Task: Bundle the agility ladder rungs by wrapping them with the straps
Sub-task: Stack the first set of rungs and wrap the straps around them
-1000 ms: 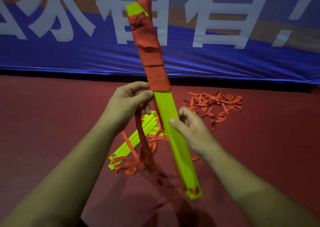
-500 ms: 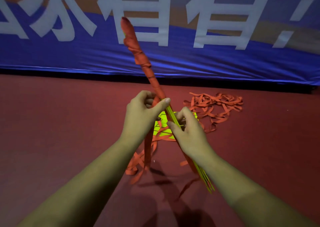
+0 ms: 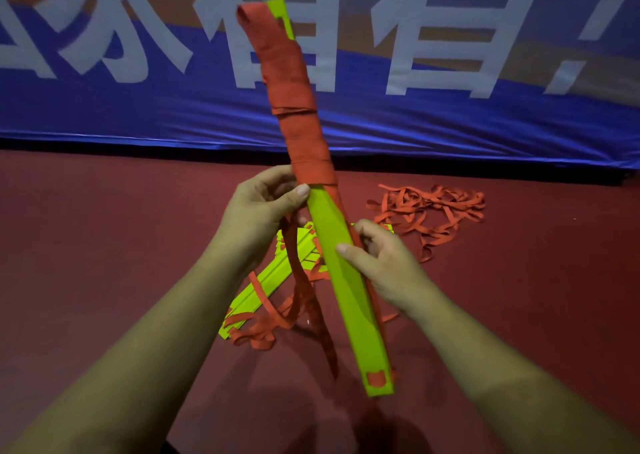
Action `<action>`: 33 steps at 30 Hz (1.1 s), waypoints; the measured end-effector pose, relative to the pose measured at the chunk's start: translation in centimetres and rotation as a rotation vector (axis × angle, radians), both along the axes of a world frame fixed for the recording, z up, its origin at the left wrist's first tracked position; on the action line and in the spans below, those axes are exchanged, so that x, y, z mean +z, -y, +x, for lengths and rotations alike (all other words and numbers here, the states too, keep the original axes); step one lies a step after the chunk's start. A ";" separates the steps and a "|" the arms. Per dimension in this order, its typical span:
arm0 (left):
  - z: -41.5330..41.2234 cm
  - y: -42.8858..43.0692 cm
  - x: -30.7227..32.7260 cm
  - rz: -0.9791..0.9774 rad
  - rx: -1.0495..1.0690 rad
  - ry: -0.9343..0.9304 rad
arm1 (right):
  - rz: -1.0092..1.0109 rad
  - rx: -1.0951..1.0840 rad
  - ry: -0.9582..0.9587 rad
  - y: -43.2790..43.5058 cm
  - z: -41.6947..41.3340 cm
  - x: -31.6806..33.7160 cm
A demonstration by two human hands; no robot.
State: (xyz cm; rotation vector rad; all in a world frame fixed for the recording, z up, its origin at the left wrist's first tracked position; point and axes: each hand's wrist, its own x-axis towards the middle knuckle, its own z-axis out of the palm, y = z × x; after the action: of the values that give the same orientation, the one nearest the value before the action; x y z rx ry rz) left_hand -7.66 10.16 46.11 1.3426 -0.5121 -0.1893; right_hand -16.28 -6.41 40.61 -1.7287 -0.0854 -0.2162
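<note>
I hold a stack of lime-green ladder rungs (image 3: 349, 294) tilted upright in front of me, flat face toward me. Orange strap wrapping (image 3: 298, 100) covers its upper half. My left hand (image 3: 259, 211) pinches the loose orange strap (image 3: 298, 280) just below the wrapped part, beside the stack's left edge. The strap hangs from there down to the floor. My right hand (image 3: 377, 259) grips the stack at its middle, thumb on the front face, fingers behind it.
More green rungs (image 3: 266, 284) lie on the dark red floor (image 3: 104, 246) under my hands, tangled with orange strap. A loose pile of orange strap (image 3: 429, 211) lies to the right. A blue banner (image 3: 450, 114) with white characters hangs behind.
The stack has turned about its long axis, from edge-on half a second ago back to flat face toward me. My left hand has carried the strap around it.
</note>
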 end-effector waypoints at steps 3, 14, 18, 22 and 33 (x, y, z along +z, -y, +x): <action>0.4 -0.2 -0.1 0.176 0.095 0.029 | 0.134 -0.021 0.005 -0.4 -0.1 0.3; -0.4 1.7 -2.0 0.308 0.300 0.051 | -0.266 -0.239 0.048 -1.1 0.0 -1.5; 0.0 1.0 -1.2 0.138 0.165 -0.031 | 0.106 -0.145 -0.042 -0.9 0.2 -0.1; 0.1 0.0 -0.7 0.122 0.002 0.028 | 0.210 0.038 -0.144 0.1 -0.1 0.3; -0.1 0.1 -0.6 0.387 0.090 0.150 | 0.132 -0.071 -0.004 -0.4 -0.1 0.0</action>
State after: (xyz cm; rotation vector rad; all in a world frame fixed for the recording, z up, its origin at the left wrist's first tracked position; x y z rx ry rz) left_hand -7.81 10.05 45.51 1.7633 -0.5575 -0.1174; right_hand -16.40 -6.02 40.65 -1.6015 -0.0068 -0.2649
